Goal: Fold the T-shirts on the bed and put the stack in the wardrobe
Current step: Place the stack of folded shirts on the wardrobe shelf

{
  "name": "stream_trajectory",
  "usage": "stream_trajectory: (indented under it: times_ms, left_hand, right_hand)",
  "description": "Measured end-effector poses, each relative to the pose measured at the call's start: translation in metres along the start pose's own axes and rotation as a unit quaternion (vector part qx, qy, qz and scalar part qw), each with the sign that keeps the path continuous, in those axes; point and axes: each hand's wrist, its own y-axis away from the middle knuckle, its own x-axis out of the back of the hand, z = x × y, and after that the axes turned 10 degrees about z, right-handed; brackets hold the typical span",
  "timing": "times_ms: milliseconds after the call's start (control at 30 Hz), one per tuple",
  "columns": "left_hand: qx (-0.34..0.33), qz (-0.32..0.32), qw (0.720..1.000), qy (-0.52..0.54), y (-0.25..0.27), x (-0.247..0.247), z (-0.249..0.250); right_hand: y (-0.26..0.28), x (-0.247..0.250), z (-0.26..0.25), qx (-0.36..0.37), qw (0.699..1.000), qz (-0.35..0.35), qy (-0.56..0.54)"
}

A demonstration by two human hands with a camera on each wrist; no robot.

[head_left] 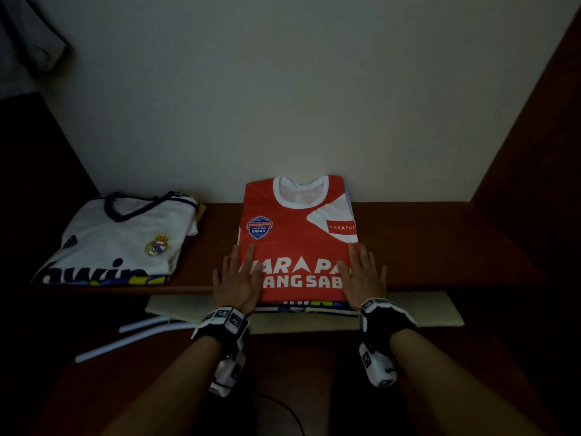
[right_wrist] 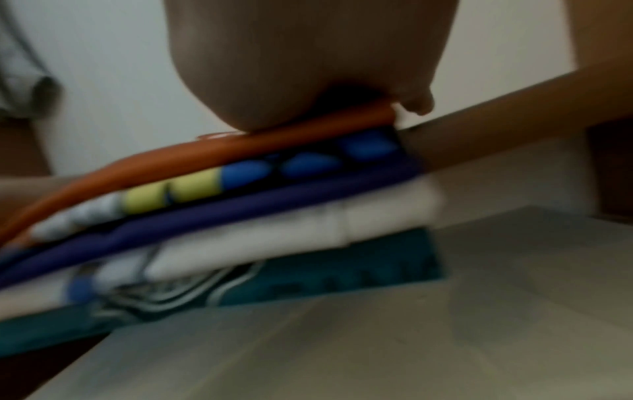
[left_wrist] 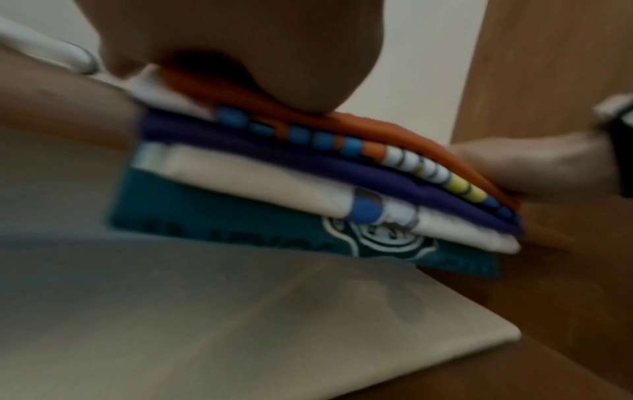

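Dim light fills a recess with a plain pale back wall [head_left: 283, 89] across the upper frame. Dark reddish-brown wooden side panels [head_left: 534, 152] close in left and right. A wooden shelf [head_left: 440, 247] spans mid-frame; grey cloth [head_left: 28, 36] hangs at upper left.

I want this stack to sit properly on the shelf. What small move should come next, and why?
Probably slide the stack a little deeper: both the left hand and right hand lie flat on the red shirt, and its near edge overhangs the shelf lip.
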Motion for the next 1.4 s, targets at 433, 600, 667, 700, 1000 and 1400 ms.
stream_trajectory:
  times_ms: [433, 600, 667, 700, 1000, 1400]
  left_hand:
    - [0.087, -0.062, 0.994, -0.006, -0.007, 0.03, -0.023]
    - [0.149, -0.018, 0.984, 0.092, -0.007, 0.048, 0.023]
    - [0.109, -0.061, 0.988, 0.093, -0.008, 0.037, 0.038]
    - [0.104, -0.077, 0.989, 0.078, -0.008, 0.03, 0.037]
    - [0.14, 0.025, 0.99, -0.012, -0.022, 0.032, 0.021]
    - [0.131, -0.127, 0.982, -0.043, -0.048, 0.011, 0.022]
  right_hand:
    - [-0.013, 0.028, 0.021, -0.046, 0.996, -0.078, -0.019]
    - [-0.009, 0.045, -0.013, -0.092, 0.987, -0.094, -0.088]
    - [-0.007, 0.04, -0.032, -0.088, 0.983, -0.135, -0.085]
    - [-0.007, 0.037, -0.036, -0.093, 0.982, -0.149, -0.068]
    - [-0.017, 0.035, -0.029, -0.044, 0.999, -0.01, 0.03]
    - [-0.047, 0.011, -0.032, 0.006, 0.994, -0.085, 0.061]
